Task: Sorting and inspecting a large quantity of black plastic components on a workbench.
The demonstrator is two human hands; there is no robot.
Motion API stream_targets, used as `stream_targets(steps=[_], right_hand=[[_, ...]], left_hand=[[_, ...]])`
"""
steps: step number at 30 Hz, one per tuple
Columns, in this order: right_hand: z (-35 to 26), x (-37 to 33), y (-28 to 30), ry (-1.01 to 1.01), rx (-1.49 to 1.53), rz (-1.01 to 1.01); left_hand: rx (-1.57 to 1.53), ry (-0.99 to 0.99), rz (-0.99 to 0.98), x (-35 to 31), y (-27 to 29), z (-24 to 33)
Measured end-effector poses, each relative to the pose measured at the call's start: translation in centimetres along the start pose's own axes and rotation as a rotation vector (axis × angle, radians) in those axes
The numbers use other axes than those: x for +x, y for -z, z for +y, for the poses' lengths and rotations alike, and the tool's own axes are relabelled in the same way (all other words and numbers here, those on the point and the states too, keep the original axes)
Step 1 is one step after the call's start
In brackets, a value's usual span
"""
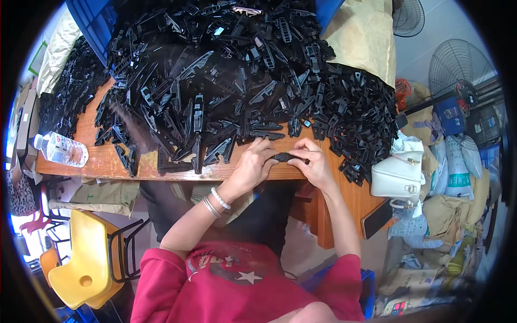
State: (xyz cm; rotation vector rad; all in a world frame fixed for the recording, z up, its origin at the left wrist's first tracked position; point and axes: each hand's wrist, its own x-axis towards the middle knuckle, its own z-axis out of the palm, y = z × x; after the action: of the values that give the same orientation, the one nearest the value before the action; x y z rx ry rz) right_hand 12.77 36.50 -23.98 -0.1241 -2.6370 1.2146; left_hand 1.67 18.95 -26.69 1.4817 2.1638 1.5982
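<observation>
You hold a small black plastic piece (285,157) between both hands, right at the near edge of the wooden table (97,153), just in front of your tummy. Your left hand (252,164) pinches one end of it with its fingertips, and your right hand (315,164) pinches the other end, so both hands are closed on the same little part. It looks light, because your fingers lift it with no strain at all. It looks stiff and hard too, like the other pieces, so it likely will not bend much if you press it. It may be a bit smooth, so I think it could slip if you only hold it by the very tips. Hold it by its two short ends, thumb under and fingers on top, and keep the middle free. The part is too small here to see its tabs or holes, so I cannot tell which way up it sits. Behind your hands lies a big heap of black plastic parts (226,75), long ones and short ones all mixed, touching and piled on each other. A clear water bottle (60,149) lies on its side at the left end of the table. A white handbag (398,175) sits at the right, and a yellow chair (81,258) stands down on your left.
</observation>
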Motion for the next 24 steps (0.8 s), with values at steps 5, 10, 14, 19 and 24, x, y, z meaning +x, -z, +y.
stream_targets(steps=[5, 10, 14, 19, 24], right_hand=[[-1.5, -2.7, 0.0, -0.059, 0.01, 0.155], [-5.7, -15.3, 4.8, -0.395, 0.024, 0.53], [-5.6, -38.5, 8.1, -1.0, 0.067, 1.032], [-7.0, -61.1, 4.3, -1.491, -0.703, 0.965], [-4.5, -46.1, 8.3, -1.227, -1.075, 0.998]], left_hand=[[-0.064, 0.078, -0.035, 0.4, -0.8, 0.6], [0.017, 0.089, -0.003, 0.1, 0.7, 0.1], [-0.046, 0.149, -0.008, 0.6, 0.2, 1.3], [-0.01, 0.116, -0.014, 0.6, 0.0, 1.4], [0.198, -0.071, 0.078, 1.0, 0.1, 0.6]])
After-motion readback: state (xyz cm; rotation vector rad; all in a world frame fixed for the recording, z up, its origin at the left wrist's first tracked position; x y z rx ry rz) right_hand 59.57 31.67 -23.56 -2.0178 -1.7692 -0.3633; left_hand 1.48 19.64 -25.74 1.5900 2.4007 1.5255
